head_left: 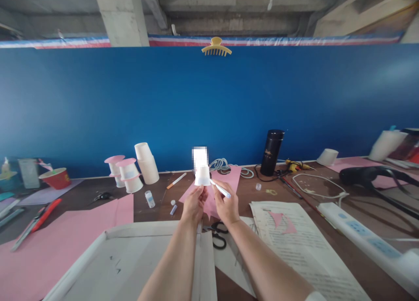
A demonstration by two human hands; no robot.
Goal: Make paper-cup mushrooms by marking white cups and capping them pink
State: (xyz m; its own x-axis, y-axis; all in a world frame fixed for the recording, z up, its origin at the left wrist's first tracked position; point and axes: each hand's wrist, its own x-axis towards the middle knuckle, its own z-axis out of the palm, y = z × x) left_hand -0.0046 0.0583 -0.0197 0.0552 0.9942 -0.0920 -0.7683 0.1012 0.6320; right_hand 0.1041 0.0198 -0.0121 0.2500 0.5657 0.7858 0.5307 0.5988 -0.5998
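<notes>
- A white paper cup [202,175], narrow end up, is in front of the person, above the pink sheet [229,183] with a jagged edge; a pixelated patch hides what lies behind it.
- The left hand [194,201] is closed on this cup, fingers at its lower rim.
- The right hand [228,206] is clamped on a white pen [221,189], its far end at the cup's right side. The 2 hands are near each other.
- Black-handled scissors [219,241] lie just below the hands.
- To the left are a small clear bottle [149,199], 2 cup stacks with pink discs [130,175] and 1 plain cup stack [147,163].
- To the right, 2 pink scraps [283,221] lie on printed paper [304,253]; beyond stands a black flask [273,152].
- Farther right lies a white power strip [363,235].
- Farther left are a red cup [56,179] and a red-handled cutter [46,216].
- A yellow hair claw [216,47] grips the blue panel [209,96].
</notes>
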